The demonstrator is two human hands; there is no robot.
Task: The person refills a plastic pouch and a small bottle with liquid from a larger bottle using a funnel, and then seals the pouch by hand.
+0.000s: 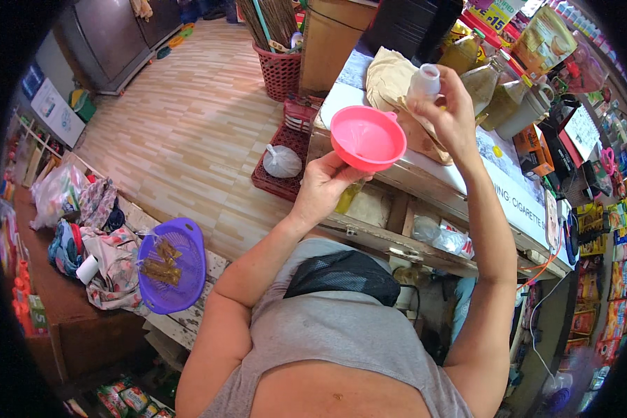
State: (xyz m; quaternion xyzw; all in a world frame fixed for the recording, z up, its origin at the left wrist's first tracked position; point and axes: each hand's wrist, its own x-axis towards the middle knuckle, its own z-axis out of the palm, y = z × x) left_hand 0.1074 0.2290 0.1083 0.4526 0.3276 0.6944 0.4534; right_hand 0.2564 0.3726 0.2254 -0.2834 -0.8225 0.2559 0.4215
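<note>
My left hand (318,190) grips a pink plastic funnel (368,136) below its rim, over the front edge of the counter. Beneath the funnel shows a clear container with yellow liquid (346,199); my fingers cover its upper part, so I cannot tell whether it is a bottle or a bag. Raised to the right of the funnel, my right hand (452,104) holds a small translucent white plastic cup (425,83), apart from the funnel. Behind that hand lies crumpled brown paper (389,76) on the counter (339,104).
Bottles of yellowish liquid (501,102) stand at the counter's right. An open drawer (376,209) sticks out before me. To my left, a purple plastic basket (196,277) on a bench holds small bags of brown liquid (161,273). A knotted bag (282,161) sits on a red crate.
</note>
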